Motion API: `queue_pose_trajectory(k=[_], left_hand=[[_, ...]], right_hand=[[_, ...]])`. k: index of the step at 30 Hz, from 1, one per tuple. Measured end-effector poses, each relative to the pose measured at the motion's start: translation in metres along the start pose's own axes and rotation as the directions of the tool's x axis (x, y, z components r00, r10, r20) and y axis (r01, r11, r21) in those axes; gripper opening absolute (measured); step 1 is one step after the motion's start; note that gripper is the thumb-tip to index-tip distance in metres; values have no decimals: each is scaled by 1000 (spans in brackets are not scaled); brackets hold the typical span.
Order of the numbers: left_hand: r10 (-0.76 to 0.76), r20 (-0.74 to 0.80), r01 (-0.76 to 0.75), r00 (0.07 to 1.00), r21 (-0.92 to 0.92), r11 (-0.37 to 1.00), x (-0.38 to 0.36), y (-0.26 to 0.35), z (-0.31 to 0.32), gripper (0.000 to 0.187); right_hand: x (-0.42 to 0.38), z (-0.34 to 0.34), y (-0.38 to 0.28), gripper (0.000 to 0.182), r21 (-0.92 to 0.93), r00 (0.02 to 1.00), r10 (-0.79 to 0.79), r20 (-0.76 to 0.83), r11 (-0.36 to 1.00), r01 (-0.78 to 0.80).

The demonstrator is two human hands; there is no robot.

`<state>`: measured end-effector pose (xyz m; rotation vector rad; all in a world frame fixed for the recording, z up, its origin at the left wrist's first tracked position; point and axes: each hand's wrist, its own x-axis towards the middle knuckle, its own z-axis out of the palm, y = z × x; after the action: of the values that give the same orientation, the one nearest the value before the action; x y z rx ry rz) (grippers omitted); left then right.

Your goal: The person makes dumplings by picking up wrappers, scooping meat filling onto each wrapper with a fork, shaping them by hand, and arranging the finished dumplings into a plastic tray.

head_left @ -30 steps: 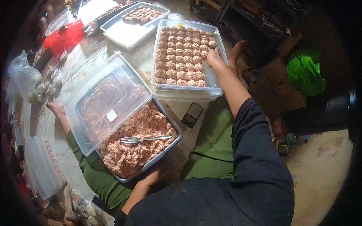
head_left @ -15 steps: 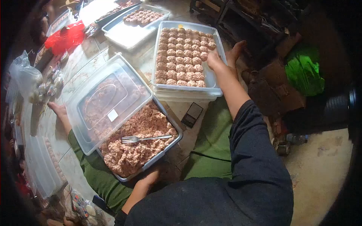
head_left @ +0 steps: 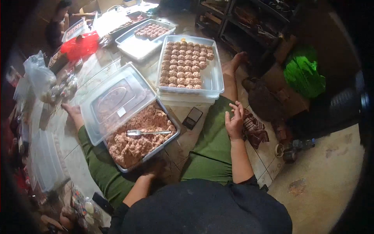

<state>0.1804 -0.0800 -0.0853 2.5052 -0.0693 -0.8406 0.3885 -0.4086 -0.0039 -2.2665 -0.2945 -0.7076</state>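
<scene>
The right hand (head_left: 234, 125) is open; I can't tell if the left hand (head_left: 155, 169) grips. The meat (head_left: 130, 149) looks soft, its tub (head_left: 177, 130) heavy: hold opposite edges.

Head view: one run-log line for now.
right hand: open, empty, by right thigh | left hand: near side of tub, grip unclear | fork: on mince | lid: partly covers tub | container: part-filled, meatballs

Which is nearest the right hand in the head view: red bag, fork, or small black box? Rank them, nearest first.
From the right hand:
1. Small black box, on the floor, left.
2. Fork, on the mince, farther left.
3. Red bag, far forward-left.
</scene>
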Motion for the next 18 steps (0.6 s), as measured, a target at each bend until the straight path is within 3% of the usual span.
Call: queue_pose_trajectory(k=[2,3,5,8,9,12,14,16,18], left_hand=[[102,39,-109,994,300,948,-8,3,-5,21],[114,-107,-84,988,252,964,-12,-7,5,22],[-157,-145,155,977,-27,988,-14,0,3,31],[-179,-247,151,952,-128,980,-27,1,2,25],[-169,-283,126,944,-165,978,-32,1,2,22],[-122,-414,-12,902,-306,952,-55,6,1,16],[-95,-501,-146,860,-421,895,-67,10,-2,12],[-82,-563,-286,822,-533,797,-76,15,-5,9],[-74,-592,-435,802,-666,606,-80,19,-4,6]], right_hand=[[3,-1,0,36,120,999,20,47,992,-26],[6,4,3,36,117,999,-8,41,993,4],[15,8,5,37,21,998,-51,44,999,50],[13,19,4,38,14,997,-10,71,1000,9],[13,20,5,38,20,996,23,82,999,-25],[6,25,18,38,51,987,-159,29,986,158],[3,20,12,35,60,993,-81,86,995,76],[1,15,17,34,37,994,-85,68,996,83],[1,16,11,33,75,995,-86,53,994,82]])
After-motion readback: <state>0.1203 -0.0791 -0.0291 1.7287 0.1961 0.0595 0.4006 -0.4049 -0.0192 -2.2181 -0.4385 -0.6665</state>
